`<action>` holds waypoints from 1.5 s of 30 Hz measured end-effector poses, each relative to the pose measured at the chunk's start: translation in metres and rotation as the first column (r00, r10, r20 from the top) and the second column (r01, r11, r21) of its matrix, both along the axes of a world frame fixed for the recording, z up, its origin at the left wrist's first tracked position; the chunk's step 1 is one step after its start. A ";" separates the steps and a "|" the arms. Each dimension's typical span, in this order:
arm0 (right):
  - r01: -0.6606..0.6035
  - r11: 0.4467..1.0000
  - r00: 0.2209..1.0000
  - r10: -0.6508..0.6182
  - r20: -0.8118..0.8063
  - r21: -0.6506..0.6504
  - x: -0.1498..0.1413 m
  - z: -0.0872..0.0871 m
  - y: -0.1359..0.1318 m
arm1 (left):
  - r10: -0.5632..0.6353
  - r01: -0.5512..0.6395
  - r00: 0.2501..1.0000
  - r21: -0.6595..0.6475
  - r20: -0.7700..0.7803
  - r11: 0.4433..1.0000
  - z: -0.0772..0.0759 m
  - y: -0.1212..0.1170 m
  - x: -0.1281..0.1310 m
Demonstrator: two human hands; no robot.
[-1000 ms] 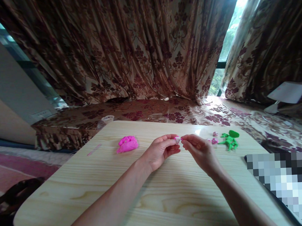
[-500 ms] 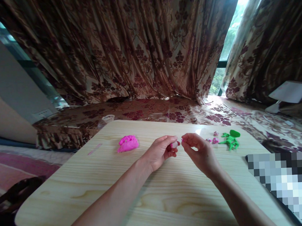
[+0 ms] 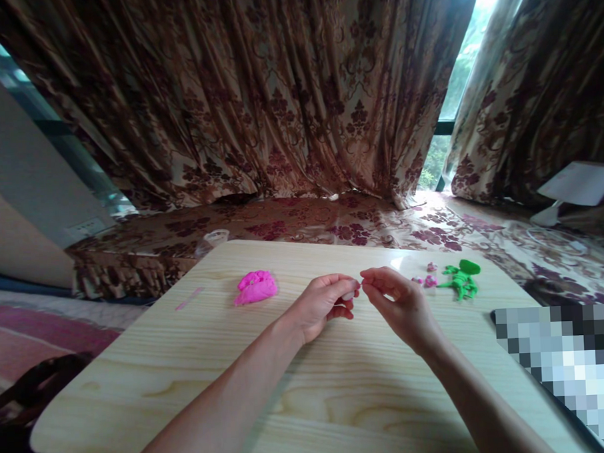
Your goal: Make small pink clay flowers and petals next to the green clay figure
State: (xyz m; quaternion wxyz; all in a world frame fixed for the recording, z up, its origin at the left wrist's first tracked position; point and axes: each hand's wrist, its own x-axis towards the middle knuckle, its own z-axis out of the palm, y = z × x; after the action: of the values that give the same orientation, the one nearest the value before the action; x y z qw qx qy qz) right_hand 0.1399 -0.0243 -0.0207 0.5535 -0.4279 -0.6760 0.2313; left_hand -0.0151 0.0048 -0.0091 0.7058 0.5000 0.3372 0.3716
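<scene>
Between its thumb and fingers my left hand (image 3: 330, 299) holds a small white ball (image 3: 348, 295), which looks like modelling clay and is partly hidden by the thumb. My right hand (image 3: 392, 294) is closed in a pinch close beside the ball; whatever is between its fingertips is too small to make out. Off to the left lies a lump of bright pink clay (image 3: 256, 288). Right of my hands sit several little pink and white clay balls (image 3: 431, 281), beside a green clay figure (image 3: 462, 281) with thin limbs.
The wooden table (image 3: 309, 386) carries a thin pink strip (image 3: 189, 299) at its left. A clear plastic cup (image 3: 213, 240) stands past the back left corner. A blurred-out object (image 3: 563, 369) lies along the right edge, and a white lamp (image 3: 578, 184) stands farther back.
My right fingertips have come slightly closer to the white ball. The left thumb now covers more of it, and the pink bit seen at the right fingertips is no longer clear.
</scene>
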 end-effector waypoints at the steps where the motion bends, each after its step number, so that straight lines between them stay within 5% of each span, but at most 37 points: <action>1: 0.001 1.000 1.000 -0.001 0.001 -0.001 0.000 0.000 0.000 | -0.003 0.003 1.000 -0.005 0.006 1.000 0.000 0.000 0.000; 7: 0.033 0.999 0.998 -0.035 0.049 0.034 -0.001 0.003 -0.001 | -0.034 0.034 0.999 -0.004 0.036 0.999 0.003 -0.002 0.000; 14: -0.007 0.994 0.989 -0.008 -0.145 -0.107 0.000 0.000 0.000 | -0.022 0.023 0.999 -0.029 0.025 0.999 0.000 -0.001 -0.002; 35: 0.060 0.994 0.992 -0.070 0.109 0.093 -0.005 0.004 -0.003 | -0.038 0.043 0.996 -0.059 0.078 0.997 0.001 0.000 -0.003; 45: 0.060 0.994 0.989 -0.071 0.131 0.086 -0.004 0.009 -0.004 | -0.044 0.046 0.998 -0.046 0.042 0.998 0.003 -0.002 -0.001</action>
State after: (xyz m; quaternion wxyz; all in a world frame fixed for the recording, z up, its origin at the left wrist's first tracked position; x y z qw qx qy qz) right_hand 0.1358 -0.0286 -0.0119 0.5311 -0.4414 -0.7062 0.1559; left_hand -0.0161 0.0025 -0.0059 0.7324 0.4828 0.3200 0.3578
